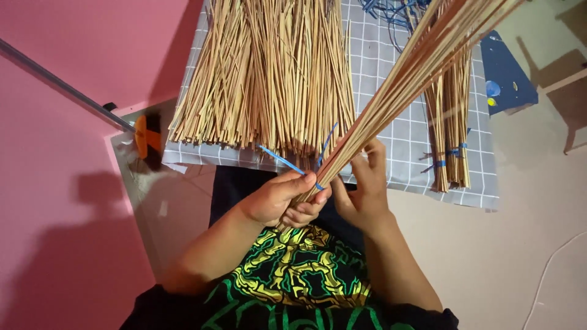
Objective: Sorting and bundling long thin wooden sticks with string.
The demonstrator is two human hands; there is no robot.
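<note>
Gripping the bundle of straw sticks (391, 91) tight near its base over my lap, my left hand (278, 198) pinches the blue tie (287, 162) while my right hand (361, 195) curls round it, and I judge steady squeezing keeps the binding snug.

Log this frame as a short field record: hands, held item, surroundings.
left hand: gripping the base of the stick bundle
right hand: fingers on the bundle beside the blue tie
bundle pose: tilted up to the right
cloth: grey checked, under a loose stick pile and tied bundles
far left: brush with orange head
</note>
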